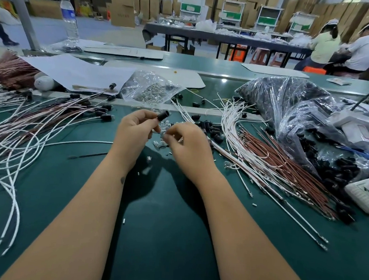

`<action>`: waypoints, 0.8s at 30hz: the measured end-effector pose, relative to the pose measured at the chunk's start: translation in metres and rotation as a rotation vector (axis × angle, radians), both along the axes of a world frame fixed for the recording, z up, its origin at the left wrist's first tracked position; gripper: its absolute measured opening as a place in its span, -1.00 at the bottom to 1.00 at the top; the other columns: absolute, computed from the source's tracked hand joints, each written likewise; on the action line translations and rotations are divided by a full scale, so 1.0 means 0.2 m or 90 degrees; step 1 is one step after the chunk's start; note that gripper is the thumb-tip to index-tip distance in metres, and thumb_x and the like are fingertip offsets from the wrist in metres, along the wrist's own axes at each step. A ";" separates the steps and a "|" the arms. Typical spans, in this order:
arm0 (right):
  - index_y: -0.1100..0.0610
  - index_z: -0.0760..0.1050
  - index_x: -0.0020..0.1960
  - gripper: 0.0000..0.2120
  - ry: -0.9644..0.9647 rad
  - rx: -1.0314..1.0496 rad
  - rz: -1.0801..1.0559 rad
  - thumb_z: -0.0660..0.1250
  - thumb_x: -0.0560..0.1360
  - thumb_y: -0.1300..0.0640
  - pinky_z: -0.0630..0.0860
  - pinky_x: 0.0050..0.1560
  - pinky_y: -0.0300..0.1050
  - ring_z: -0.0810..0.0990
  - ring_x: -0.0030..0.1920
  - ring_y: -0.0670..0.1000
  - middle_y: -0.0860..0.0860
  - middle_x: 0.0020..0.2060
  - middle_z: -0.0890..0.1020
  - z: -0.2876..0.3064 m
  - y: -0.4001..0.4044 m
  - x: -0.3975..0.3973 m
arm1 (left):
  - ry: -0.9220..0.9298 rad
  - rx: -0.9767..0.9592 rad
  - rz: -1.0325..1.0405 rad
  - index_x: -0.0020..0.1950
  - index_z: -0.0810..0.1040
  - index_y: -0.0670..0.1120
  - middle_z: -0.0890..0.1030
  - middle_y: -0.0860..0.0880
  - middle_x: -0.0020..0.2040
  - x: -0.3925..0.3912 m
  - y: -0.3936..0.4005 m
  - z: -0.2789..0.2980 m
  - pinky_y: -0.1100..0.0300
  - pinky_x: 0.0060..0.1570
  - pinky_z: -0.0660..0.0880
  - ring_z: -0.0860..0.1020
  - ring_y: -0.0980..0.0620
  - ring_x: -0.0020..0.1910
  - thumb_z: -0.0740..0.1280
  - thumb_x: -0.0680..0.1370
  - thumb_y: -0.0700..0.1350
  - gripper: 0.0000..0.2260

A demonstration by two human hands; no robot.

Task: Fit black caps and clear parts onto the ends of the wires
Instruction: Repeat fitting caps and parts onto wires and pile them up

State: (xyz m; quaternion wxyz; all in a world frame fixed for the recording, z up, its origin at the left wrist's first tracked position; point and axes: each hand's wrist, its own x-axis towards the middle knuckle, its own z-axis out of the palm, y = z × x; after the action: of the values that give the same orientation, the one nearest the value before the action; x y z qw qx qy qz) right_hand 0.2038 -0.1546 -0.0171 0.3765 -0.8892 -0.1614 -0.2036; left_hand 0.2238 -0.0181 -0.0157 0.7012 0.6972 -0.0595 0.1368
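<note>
Black cap (163, 116) in left hand (134, 129); right hand (187, 143) contents blurred.

Green bench (163, 236) under loose wires (265, 158) (white and brown), bagged black caps (291, 99), clear parts (160, 143).

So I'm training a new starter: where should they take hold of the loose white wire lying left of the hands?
Probably best to grip the white wire on its straight bare stretch near the left hand, coming down from above. It lies flat on the green mat there, apart from the tangled pile further left.
</note>
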 end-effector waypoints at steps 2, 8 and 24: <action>0.10 0.58 -0.17 -0.90 0.054 0.226 -0.036 0.38 0.52 0.13 0.45 -0.20 -0.24 0.52 -0.29 -0.11 -0.04 -0.30 0.61 0.03 -0.03 0.00 | 0.007 0.012 -0.025 -0.18 0.60 -0.07 0.56 0.04 -0.42 0.00 0.00 0.00 0.35 -0.45 0.27 0.33 0.12 -0.46 0.29 0.55 -0.28 -0.82; 0.19 0.57 -0.11 -0.87 0.220 0.667 0.042 0.26 0.53 0.32 0.48 -0.30 -0.21 0.52 -0.37 -0.05 0.06 -0.35 0.62 0.07 -0.10 0.00 | -0.033 0.112 -0.063 -0.14 0.62 -0.09 0.59 0.13 -0.46 -0.02 -0.04 -0.01 0.48 -0.42 0.33 0.44 0.26 -0.51 0.36 0.54 -0.25 -0.90; 0.16 0.59 -0.14 -0.83 0.212 0.610 0.055 0.28 0.51 0.35 0.41 -0.33 -0.27 0.45 -0.37 -0.08 0.05 -0.34 0.53 0.06 -0.10 0.00 | -0.043 0.117 -0.083 -0.19 0.63 -0.03 0.62 0.10 -0.43 -0.02 -0.03 -0.02 0.45 -0.31 0.39 0.49 0.23 -0.41 0.39 0.52 -0.24 -0.85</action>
State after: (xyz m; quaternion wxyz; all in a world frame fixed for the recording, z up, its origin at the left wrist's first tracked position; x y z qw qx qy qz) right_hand 0.2030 -0.1750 -0.0045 0.7710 -0.6293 -0.0244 -0.0946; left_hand 0.2192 -0.0238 -0.0193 0.6391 0.7484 -0.1406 0.1087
